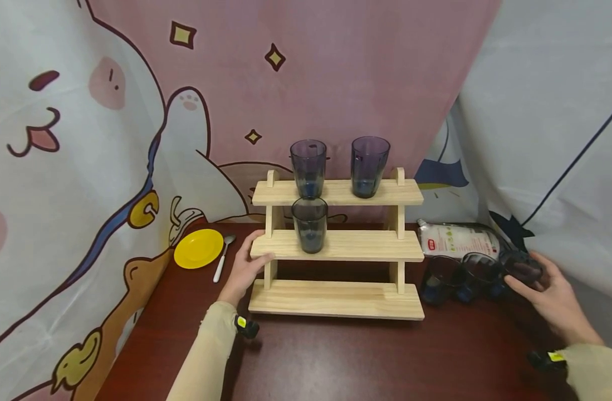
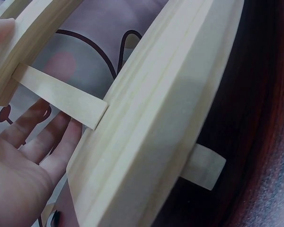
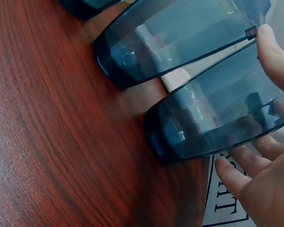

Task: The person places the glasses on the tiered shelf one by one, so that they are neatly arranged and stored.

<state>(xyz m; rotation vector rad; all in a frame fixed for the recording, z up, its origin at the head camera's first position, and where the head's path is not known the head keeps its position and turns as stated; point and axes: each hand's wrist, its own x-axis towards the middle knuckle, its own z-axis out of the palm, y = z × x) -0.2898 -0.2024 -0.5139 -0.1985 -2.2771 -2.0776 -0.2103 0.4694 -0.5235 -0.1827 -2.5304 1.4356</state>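
A three-tier wooden shelf (image 1: 362,246) stands on the table. My left hand (image 1: 244,268) grips the left end of its middle tier, thumb on top and fingers behind the upright in the left wrist view. Two tinted drinking glasses, one on the left (image 1: 308,167) and one on the right (image 1: 370,167), stand on the top tier. Another glass (image 1: 309,227) is on the middle tier. To the right of the shelf, my right hand (image 1: 558,303) holds the rightmost glass (image 3: 213,113) of a row, thumb on one side and fingers on the other.
Two more glasses, one nearest the shelf (image 1: 440,281) and one in the middle (image 1: 478,277), stand in that row. Behind them lies a white package (image 1: 458,240). A yellow plate (image 1: 199,249) and a spoon (image 1: 223,259) lie left of the shelf. Printed curtains (image 1: 336,83) hang behind.
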